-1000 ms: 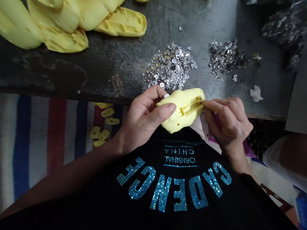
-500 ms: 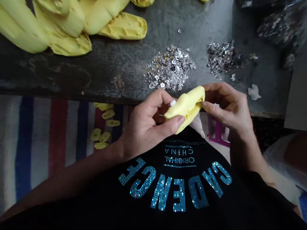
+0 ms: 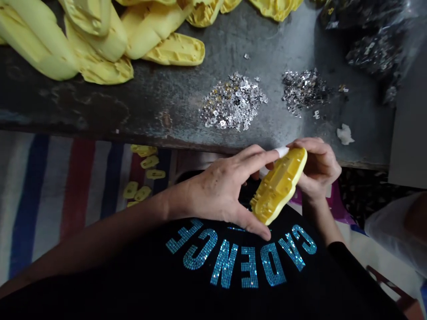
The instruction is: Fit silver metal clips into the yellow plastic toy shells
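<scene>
A hollow yellow plastic shell (image 3: 278, 184) is held above my lap, tilted, with its ribbed inner side facing up. My right hand (image 3: 316, 166) grips its upper right end, fingers curled behind it. My left hand (image 3: 230, 186) spans the shell from the left, its white-wrapped index fingertip at the top edge and its thumb at the lower end. The other left fingers are partly hidden behind the shell. Beyond my hands, on the dark metal table (image 3: 150, 98), lie a heap of small silvery metal pieces (image 3: 235, 102) and a second, darker heap (image 3: 305, 91).
Larger yellow shells (image 3: 96, 40) are piled at the table's back left. A clear plastic bag of metal pieces (image 3: 376, 49) stands at the back right, near a white scrap (image 3: 344, 134). Several small yellow parts (image 3: 143, 193) lie on striped sheeting (image 3: 80, 186) below the table.
The yellow shell has been turned so its hollow inside faces up, and it has moved right and lower. My left hand has shifted right and spread wider along it.
</scene>
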The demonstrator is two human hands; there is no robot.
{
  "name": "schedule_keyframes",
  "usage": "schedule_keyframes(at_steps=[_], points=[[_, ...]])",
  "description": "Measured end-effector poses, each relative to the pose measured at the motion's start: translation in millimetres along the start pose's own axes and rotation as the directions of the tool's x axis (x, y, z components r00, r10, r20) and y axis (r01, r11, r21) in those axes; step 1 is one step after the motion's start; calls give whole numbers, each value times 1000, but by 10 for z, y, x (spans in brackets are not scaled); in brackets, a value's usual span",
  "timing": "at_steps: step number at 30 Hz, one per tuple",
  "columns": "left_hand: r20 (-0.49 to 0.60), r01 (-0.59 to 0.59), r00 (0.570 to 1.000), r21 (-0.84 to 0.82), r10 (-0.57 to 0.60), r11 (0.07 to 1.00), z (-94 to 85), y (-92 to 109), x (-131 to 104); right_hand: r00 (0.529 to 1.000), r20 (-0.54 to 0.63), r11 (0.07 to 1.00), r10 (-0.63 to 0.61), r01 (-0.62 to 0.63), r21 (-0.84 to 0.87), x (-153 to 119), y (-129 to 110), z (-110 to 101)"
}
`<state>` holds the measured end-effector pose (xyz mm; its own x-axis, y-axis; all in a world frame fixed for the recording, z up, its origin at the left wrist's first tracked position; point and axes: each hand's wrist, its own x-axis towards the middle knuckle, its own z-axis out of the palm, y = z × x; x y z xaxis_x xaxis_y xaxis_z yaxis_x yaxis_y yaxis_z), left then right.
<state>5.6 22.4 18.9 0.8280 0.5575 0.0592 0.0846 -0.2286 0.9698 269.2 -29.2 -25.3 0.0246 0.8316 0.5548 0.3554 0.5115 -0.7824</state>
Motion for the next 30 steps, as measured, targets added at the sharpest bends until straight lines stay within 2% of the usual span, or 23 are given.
schedule_keyframes(at_steps=[3,10,13,15,16,17,19,20,21,22,24,25,26,28,29,30], points=[[38,-14,999,16,14,1000,14,7,31,998,12,994,-68,69,-79,-13,23,-45],[-24,-151,988,-56,150,987,14,-96,-10,999,-9,995,-41,40,-96,-41,33,-80],[-76,-96,993,-159,85,983,4,-74,-29,994,-79,996,80,-82,-21,-71,-2,28],[-198,-71,980,-239,23,968,19,-65,-45,968,-148,978,203,-193,75,-91,-34,117],[-306,-89,952,-261,5,961,30,-70,-51,950,-158,960,267,-248,130,-94,-50,149],[-429,-120,903,-262,-4,958,37,-82,-53,935,-122,934,333,-308,183,-87,-66,166],[-642,-162,767,-225,-21,961,23,-117,-45,895,89,858,437,-445,257,-29,-96,144],[-682,-149,730,-224,-46,963,-5,-133,-34,862,207,824,463,-504,259,28,-112,110],[-673,-113,735,-241,-82,964,-48,-143,-20,828,306,805,469,-543,238,104,-130,69],[-623,-66,774,-258,-114,964,-101,-143,-2,820,336,812,464,-545,210,195,-150,31],[-458,21,880,-231,-128,973,-222,-120,41,824,354,848,443,-513,133,395,-206,-3],[-382,52,916,-189,-122,981,-278,-98,63,805,414,853,425,-510,115,486,-238,12],[-336,68,935,-147,-115,987,-325,-75,81,768,494,842,409,-526,120,558,-269,50],[-310,90,942,-144,-131,986,-372,-33,87,699,594,772,398,-605,195,616,-309,182],[-326,98,932,-192,-158,976,-370,-21,68,686,599,714,412,-652,255,598,-310,264],[-346,108,918,-259,-196,960,-350,-17,31,694,572,656,438,-681,325,551,-296,348]])
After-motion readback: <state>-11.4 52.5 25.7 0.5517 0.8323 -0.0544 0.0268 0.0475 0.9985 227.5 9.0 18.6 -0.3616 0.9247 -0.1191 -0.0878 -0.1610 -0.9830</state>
